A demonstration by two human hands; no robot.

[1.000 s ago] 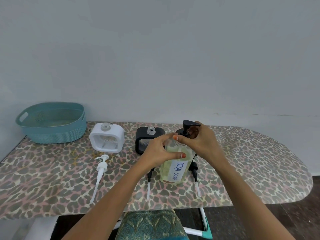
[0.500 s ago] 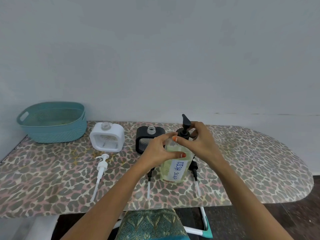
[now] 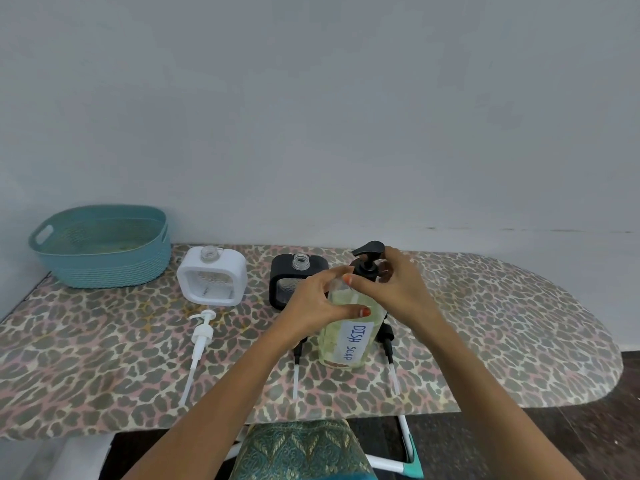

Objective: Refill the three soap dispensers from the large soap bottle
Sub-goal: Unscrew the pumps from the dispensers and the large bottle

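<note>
Soap bottle upright, left hand on shoulder, right hand on pump

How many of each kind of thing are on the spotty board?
Dispensers in view: 2, white dispenser and black dispenser
Loose pumps: 3, white pump, left black pump, right black pump
Soap bottle: 1
Basket: 1
Total: 7

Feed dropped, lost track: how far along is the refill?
Done: white dispenser and black dispenser stand open; a white pump and two black pumps lie on the board. In hand: left hand holds the bottle, right hand grips its top. Left: all pouring, recapping; the third dispenser isn't visible.
</note>
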